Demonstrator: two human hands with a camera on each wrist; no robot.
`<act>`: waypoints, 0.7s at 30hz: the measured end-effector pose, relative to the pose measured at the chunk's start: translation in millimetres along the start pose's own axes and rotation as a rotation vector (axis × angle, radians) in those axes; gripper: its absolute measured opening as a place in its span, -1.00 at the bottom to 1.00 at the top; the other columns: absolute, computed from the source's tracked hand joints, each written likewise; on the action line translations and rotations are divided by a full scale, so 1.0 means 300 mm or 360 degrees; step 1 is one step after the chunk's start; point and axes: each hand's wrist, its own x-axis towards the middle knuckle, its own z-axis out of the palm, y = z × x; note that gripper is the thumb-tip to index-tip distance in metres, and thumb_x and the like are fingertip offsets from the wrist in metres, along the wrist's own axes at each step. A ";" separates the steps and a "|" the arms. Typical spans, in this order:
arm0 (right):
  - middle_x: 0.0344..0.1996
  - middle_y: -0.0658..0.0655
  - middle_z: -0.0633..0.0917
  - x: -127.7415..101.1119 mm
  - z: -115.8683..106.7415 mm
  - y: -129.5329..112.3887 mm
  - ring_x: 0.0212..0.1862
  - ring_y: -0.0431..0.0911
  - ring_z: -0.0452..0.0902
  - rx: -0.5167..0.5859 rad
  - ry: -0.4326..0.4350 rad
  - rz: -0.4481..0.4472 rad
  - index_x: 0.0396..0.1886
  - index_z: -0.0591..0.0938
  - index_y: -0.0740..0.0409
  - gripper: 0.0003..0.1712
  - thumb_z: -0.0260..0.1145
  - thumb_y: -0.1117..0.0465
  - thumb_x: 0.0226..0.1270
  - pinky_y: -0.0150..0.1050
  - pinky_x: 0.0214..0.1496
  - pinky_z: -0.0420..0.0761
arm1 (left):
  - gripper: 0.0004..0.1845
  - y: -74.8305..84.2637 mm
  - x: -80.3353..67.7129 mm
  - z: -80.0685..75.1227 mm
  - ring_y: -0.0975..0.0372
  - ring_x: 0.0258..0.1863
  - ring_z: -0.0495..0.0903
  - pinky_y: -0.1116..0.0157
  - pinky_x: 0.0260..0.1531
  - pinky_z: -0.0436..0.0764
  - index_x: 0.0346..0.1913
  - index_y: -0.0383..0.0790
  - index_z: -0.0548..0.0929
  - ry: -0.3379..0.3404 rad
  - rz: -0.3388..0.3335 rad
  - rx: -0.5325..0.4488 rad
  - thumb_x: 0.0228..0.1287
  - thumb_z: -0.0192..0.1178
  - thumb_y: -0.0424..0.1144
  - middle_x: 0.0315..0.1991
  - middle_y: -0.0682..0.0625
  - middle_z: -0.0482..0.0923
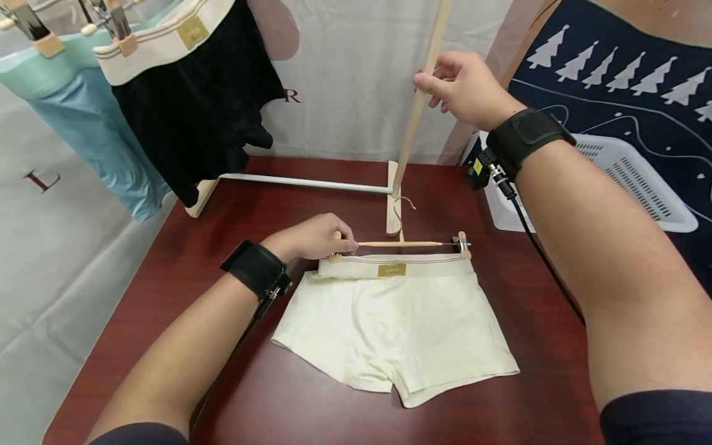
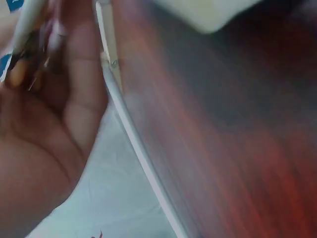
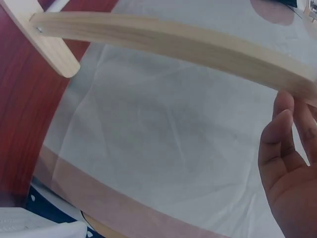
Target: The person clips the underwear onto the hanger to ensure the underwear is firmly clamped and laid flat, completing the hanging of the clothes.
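Cream boxer shorts (image 1: 389, 327) lie spread on the table, their waistband up against a clip hanger (image 1: 400, 243). The hanger's right clip (image 1: 463, 245) sits on the waistband's right corner. At the opposite end my left hand (image 1: 314, 238) grips the hanger by its left clip (image 1: 335, 256); in the left wrist view that clip is partly hidden in the left hand (image 2: 54, 99). My right hand (image 1: 464, 86) pinches the upright wooden post (image 1: 414, 123) of a rack between thumb and fingers. In the right wrist view, the right hand's (image 3: 292, 168) fingertips are at the post's (image 3: 173, 44) edge.
Black shorts (image 1: 194, 99) and light blue shorts (image 1: 105, 130) hang from clips at upper left. The rack's white crossbar (image 1: 306, 182) runs low along the table's (image 1: 267, 408) back to a wooden foot (image 1: 393, 216). A white perforated basket (image 1: 634, 170) stands at right.
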 end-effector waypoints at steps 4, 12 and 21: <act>-0.34 -0.14 0.66 0.007 -0.009 0.007 -0.35 -0.17 0.53 -0.0016 0.0031 -0.0019 -0.10 0.62 -0.04 -0.81 0.27 -0.01 0.44 -0.40 -0.34 0.49 | -0.81 0.011 -0.037 -0.020 0.24 -0.61 0.37 0.30 -0.46 0.43 -0.27 -0.08 0.84 0.0207 -0.0014 -0.0024 0.39 0.27 -0.11 -0.57 0.05 0.61; -0.39 -0.11 0.62 0.013 0.021 0.017 -0.39 -0.12 0.49 -0.0022 0.0029 -0.0014 -0.10 0.62 -0.03 -0.78 0.29 -0.03 0.42 -0.38 -0.38 0.47 | -0.81 0.037 -0.317 -0.214 0.18 -0.41 0.50 0.28 -0.41 0.45 -0.28 -0.09 0.84 0.0711 -0.0202 0.0141 0.32 0.33 -0.07 -0.49 0.02 0.69; -0.49 -0.13 0.60 0.024 0.038 0.054 -0.48 -0.17 0.50 -0.0036 0.0046 -0.0023 -0.19 0.60 -0.02 -0.79 0.29 -0.04 0.43 -0.38 -0.41 0.49 | -0.71 0.183 -0.528 -0.433 0.55 -0.77 0.25 0.41 -0.57 0.26 -0.21 -0.15 0.85 0.1527 -0.0189 0.0780 0.37 0.23 -0.04 -0.74 -0.05 0.61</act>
